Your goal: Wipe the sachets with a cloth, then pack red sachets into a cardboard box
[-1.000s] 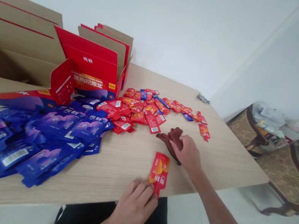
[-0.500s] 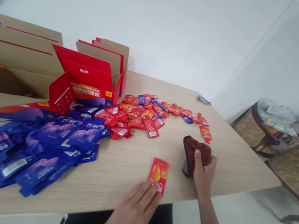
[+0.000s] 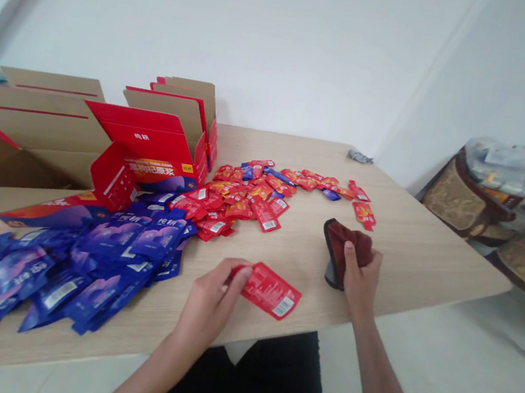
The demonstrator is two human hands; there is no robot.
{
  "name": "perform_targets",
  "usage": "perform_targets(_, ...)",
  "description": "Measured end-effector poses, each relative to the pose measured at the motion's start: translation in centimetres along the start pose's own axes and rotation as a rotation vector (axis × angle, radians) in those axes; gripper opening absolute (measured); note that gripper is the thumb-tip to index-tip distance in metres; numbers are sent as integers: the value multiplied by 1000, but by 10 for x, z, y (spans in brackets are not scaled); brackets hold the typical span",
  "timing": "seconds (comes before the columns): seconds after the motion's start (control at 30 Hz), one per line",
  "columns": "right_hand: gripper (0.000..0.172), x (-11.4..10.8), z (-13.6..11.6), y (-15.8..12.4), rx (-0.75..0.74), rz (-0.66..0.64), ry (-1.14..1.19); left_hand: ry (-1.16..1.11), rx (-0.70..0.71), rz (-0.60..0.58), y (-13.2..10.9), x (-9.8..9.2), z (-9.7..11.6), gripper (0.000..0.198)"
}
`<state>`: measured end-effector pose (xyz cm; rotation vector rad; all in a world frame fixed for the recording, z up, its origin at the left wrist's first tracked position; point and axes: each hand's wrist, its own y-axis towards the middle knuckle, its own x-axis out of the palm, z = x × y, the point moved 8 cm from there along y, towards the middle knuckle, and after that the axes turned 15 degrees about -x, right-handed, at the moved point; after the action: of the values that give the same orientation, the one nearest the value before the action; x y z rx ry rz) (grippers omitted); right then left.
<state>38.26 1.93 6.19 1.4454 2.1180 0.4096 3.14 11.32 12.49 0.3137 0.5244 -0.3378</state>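
Note:
Near the table's front edge, my left hand (image 3: 216, 293) pinches one end of a red sachet (image 3: 273, 290), its barcode side facing up. My right hand (image 3: 361, 275) grips a folded brown cloth (image 3: 342, 255) with a dark edge and a grey underside, resting on the table to the right. Beyond my hands lies a heap of red sachets (image 3: 233, 205) with a few blue ones mixed in, trailing off to the right. A pile of larger blue pouches (image 3: 126, 247) spreads over the table's left side.
Open red cardboard boxes (image 3: 157, 144) stand at the back left of the wooden table (image 3: 413, 264). A small grey crumpled item (image 3: 359, 156) lies at the far corner near the wall. Patterned chairs (image 3: 463, 195) loaded with plastic bags (image 3: 504, 165) stand to the right.
My left hand, which lay flat on the red sachet, now pinches its end, and the sachet has turned over to its barcode side. The right hand still grips the cloth. The camera view has shifted.

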Motion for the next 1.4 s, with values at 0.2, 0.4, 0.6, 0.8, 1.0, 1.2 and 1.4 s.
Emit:
perform_targets(0.2,61,0,-1,1,-4,-7,7,178,-165,-255,46,29,-27,23)
perform_targets(0.4,61,1,1,2,-5,-26,3,358,-123,-227,66,60,-35,17)
perform_targets(0.6,62,3,3,1,4,-55,-4,473,-57,-146,60,63,-18,30)
perform_targets(0.8,61,3,4,1,17,-58,-11,496,174,-165,-3,84,29,37)
perform_targets(1.0,60,3,1,1,-16,-54,-11,601,332,-187,-57,108,29,59)
perform_targets(1.2,59,6,-9,0,-36,-88,-16,637,395,-141,-69,88,9,36)
perform_targets(1.4,43,21,-71,-29,-331,-325,-17,561,476,-28,-85,77,-5,30)
